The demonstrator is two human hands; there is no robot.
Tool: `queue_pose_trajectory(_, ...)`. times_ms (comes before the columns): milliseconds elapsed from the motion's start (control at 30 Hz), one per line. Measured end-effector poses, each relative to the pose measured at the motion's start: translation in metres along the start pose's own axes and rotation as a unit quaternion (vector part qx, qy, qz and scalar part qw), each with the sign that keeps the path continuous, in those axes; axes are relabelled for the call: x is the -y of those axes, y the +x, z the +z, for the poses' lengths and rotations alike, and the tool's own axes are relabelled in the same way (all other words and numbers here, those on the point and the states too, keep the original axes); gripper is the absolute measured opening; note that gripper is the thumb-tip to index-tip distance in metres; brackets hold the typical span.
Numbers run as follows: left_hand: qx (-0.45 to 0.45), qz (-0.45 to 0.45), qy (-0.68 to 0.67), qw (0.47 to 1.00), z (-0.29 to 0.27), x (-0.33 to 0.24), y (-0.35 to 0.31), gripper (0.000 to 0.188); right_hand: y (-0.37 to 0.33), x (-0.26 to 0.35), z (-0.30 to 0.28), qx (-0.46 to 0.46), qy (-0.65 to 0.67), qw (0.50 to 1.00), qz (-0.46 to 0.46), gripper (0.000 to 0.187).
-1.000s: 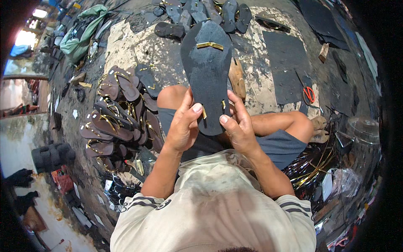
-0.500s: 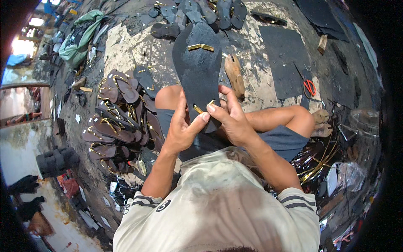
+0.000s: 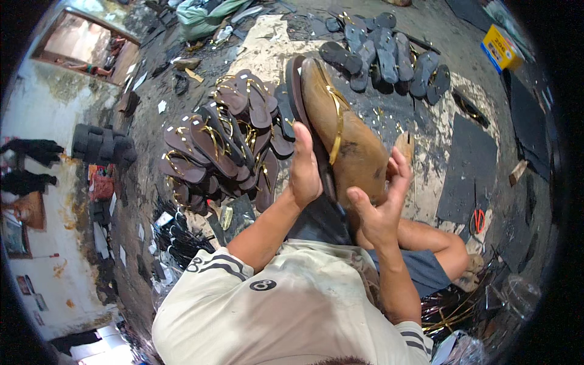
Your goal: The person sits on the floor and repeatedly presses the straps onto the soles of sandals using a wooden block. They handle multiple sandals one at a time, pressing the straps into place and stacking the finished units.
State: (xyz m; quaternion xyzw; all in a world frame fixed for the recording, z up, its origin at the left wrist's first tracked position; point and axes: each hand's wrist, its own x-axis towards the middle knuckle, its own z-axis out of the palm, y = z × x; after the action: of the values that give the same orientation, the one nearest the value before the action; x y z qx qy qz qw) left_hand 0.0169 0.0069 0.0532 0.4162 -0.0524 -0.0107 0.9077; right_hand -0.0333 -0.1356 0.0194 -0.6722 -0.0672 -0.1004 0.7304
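Note:
A dark flip-flop sandal [image 3: 294,85] stands tilted up before me, sole side to the left. A brown wooden shoe last [image 3: 359,146] sits on its footbed, with the gold strap [image 3: 336,128] passing over the last's front. My left hand [image 3: 307,173] lies along the sole's edge, thumb stretched upward, its other fingers hidden behind the sandal. Beside the heel end of the last is my right hand [image 3: 382,210], fingers apart and slightly curled, thumb over the last's lower part; whether it touches cannot be made out.
Finished-looking brown sandals with gold straps [image 3: 222,143] are heaped at the left. Several dark soles [image 3: 386,55] lie at the far side. Another wooden last [image 3: 404,146] rests beyond my right hand. Red-handled scissors [image 3: 479,219] lie on the right by a black sheet [image 3: 465,170].
Earlier, both hands held a sole underside up, fingers at its gold strap ends. Now the sandal is turned with a wooden last in it, and my hands are farther apart. The view has shifted.

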Motion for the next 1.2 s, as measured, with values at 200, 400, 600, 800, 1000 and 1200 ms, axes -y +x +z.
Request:
queue_pose_trajectory(200,-0.162,0.009,0.111,0.981,-0.117,-0.022,0.064,0.070,0.023,0.003,0.000,0.140,0.059,0.963,0.222,0.050)
queue_pose_trajectory(400,-0.389,0.274,0.606,0.638,-0.324,-0.093,0.118,0.046,0.015,-0.078,-0.115,-0.033,-0.099,0.964,0.245,0.050)
queue_pose_trajectory(600,-0.130,-0.197,0.371,0.898,-0.215,0.093,0.279,0.053,0.037,-0.162,-0.215,-0.172,-0.333,0.883,0.282,0.052)
queue_pose_trajectory(800,-0.320,-0.218,0.398,0.831,-0.210,0.226,0.378,0.096,0.012,-0.180,-0.250,-0.176,-0.489,0.805,0.285,0.062)
queue_pose_trajectory(1000,-0.287,-0.172,0.283,0.899,-0.187,0.193,0.376,0.076,0.044,-0.139,-0.241,-0.228,-0.473,0.824,0.212,0.055)
queue_pose_trajectory(1200,0.127,-0.171,0.351,0.912,-0.062,0.081,0.190,0.059,0.106,-0.077,-0.151,-0.178,0.010,0.958,0.223,0.050)
